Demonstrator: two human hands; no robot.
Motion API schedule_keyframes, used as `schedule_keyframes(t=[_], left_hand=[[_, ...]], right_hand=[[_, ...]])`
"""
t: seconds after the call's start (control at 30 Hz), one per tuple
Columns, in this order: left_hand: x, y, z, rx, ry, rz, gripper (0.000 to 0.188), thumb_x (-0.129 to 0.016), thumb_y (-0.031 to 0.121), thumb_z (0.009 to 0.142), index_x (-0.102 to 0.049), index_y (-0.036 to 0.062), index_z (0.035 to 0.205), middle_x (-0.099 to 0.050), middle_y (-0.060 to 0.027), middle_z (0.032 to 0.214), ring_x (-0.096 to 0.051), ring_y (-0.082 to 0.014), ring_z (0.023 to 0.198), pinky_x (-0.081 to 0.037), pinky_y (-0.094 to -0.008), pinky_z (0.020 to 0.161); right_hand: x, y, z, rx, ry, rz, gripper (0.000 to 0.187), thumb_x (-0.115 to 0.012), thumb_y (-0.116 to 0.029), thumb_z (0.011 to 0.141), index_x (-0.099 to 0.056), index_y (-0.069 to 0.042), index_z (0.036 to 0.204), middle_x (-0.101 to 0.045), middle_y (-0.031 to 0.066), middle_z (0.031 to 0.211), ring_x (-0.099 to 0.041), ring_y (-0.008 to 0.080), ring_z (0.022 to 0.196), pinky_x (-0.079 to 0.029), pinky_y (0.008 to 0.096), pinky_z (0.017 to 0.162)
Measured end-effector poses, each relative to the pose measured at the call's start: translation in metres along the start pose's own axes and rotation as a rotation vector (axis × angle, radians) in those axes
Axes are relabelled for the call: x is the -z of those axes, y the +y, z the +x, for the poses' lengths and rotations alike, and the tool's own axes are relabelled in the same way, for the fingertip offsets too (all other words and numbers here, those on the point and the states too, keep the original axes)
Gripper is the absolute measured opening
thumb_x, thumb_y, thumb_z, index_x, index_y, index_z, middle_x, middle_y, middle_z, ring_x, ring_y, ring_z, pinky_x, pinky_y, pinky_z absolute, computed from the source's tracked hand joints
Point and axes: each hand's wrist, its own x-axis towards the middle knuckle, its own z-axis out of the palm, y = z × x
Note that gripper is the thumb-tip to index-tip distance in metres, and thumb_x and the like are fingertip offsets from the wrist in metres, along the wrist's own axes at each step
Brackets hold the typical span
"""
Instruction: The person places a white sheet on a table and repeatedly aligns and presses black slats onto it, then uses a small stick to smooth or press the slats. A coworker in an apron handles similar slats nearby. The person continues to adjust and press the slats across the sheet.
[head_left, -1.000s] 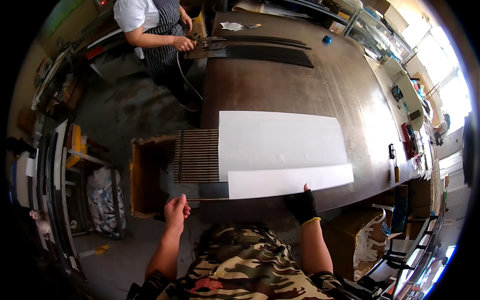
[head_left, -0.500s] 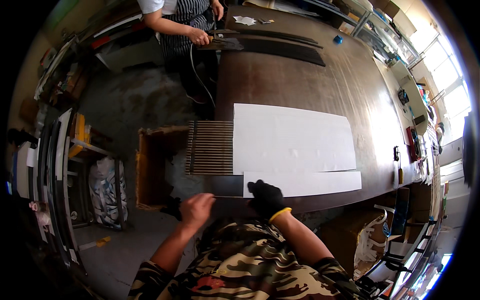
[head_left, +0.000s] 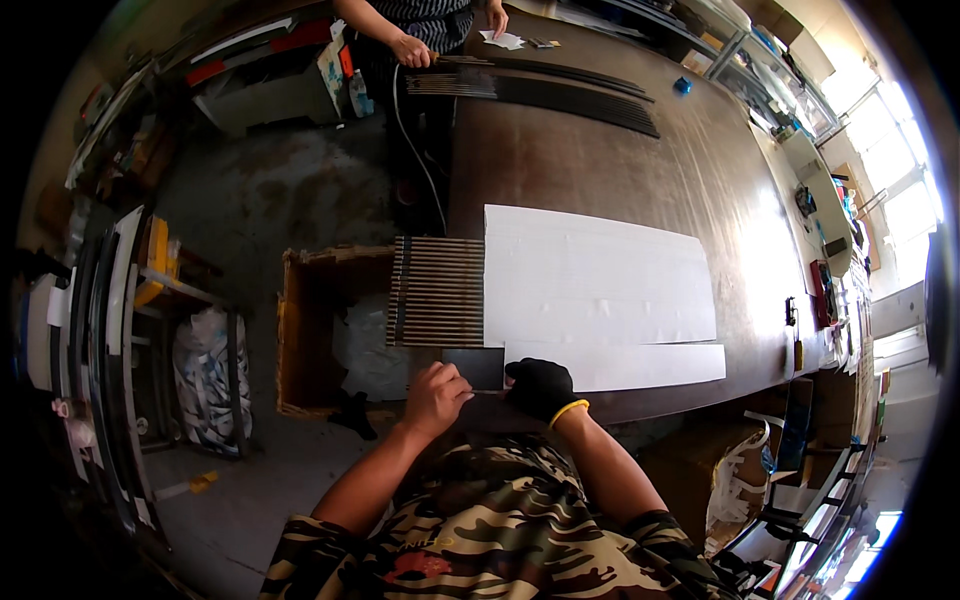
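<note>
My bare left hand (head_left: pixel 437 398) is at the near edge of the table, thumb and fingers pinched together on one end of a thin rod (head_left: pixel 487 392). The rod runs across to my right hand (head_left: pixel 543 388), which wears a black glove with a yellow cuff and is closed around it. Most of the rod is hidden by my hands. Behind them lies a dark flat plate (head_left: pixel 476 368), next to a narrow white sheet (head_left: pixel 630 367). Farther back, a row of parallel thin rods (head_left: pixel 438 292) with dark ends sticks out to the left from a large white sheet (head_left: pixel 600 275).
An open cardboard box (head_left: pixel 290 335) with clear plastic inside stands left of the brown table (head_left: pixel 600 160). Across the table, a person in a striped apron (head_left: pixel 425 25) works by bundles of dark rods (head_left: pixel 570 100). A rack (head_left: pixel 190 300) stands at far left.
My left hand has moved right along the thin rod, closer to my right hand. The far person's other hand now touches white paper, and the view has shifted slightly.
</note>
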Motion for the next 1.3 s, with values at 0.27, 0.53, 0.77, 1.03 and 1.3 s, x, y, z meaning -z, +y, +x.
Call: schedule_keyframes(t=[0.27, 0.53, 0.77, 1.03, 1.3], left_hand=[[0.001, -0.002, 0.001, 0.012, -0.013, 0.029, 0.013, -0.081, 0.008, 0.069, -0.068, 0.0078, 0.074, -0.058, -0.0051, 0.076, -0.058, -0.0281, 0.077, -0.048, -0.0408, 0.066], [-0.004, -0.004, 0.001, 0.023, -0.008, -0.002, 0.014, -0.079, 0.009, 0.069, -0.065, 0.0102, 0.07, -0.057, -0.0029, 0.075, -0.058, -0.0275, 0.077, -0.045, -0.0426, 0.066], [-0.003, -0.005, 0.002, 0.032, -0.017, -0.007, 0.015, -0.08, 0.008, 0.068, -0.065, 0.0098, 0.069, -0.058, -0.0034, 0.075, -0.058, -0.0285, 0.077, -0.045, -0.0433, 0.066], [-0.004, -0.005, 0.002, 0.034, -0.03, -0.019, 0.015, -0.08, 0.008, 0.068, -0.065, 0.0096, 0.07, -0.057, -0.0036, 0.076, -0.058, -0.0286, 0.077, -0.046, -0.0432, 0.067], [-0.004, -0.007, 0.001, 0.023, -0.037, -0.012, 0.015, -0.079, 0.009, 0.069, -0.065, 0.0101, 0.07, -0.057, -0.0029, 0.076, -0.058, -0.0279, 0.077, -0.046, -0.0424, 0.067]], right_hand=[[-0.005, 0.014, 0.007, -0.036, -0.016, 0.012, 0.017, -0.066, -0.033, 0.079, -0.066, -0.016, 0.081, -0.068, 0.0119, 0.086, -0.066, 0.0357, 0.085, -0.052, 0.0476, 0.071], [-0.018, 0.038, 0.018, 0.005, -0.039, 0.11, 0.032, -0.074, -0.044, 0.076, -0.063, -0.014, 0.076, -0.068, 0.0125, 0.082, -0.066, 0.0359, 0.083, -0.052, 0.0467, 0.072], [0.0, 0.018, 0.015, -0.012, -0.089, 0.04, 0.027, -0.073, -0.04, 0.078, -0.066, -0.014, 0.078, -0.069, 0.0122, 0.083, -0.067, 0.0348, 0.084, -0.053, 0.0437, 0.073], [-0.003, 0.027, 0.015, 0.004, -0.092, 0.064, 0.022, -0.071, -0.036, 0.079, -0.069, -0.015, 0.083, -0.071, 0.0108, 0.086, -0.068, 0.0334, 0.086, -0.053, 0.0429, 0.075], [-0.005, 0.018, 0.012, 0.027, -0.061, 0.004, 0.021, -0.063, -0.039, 0.083, -0.069, -0.018, 0.082, -0.071, 0.0095, 0.088, -0.068, 0.0327, 0.086, -0.053, 0.0432, 0.074]])
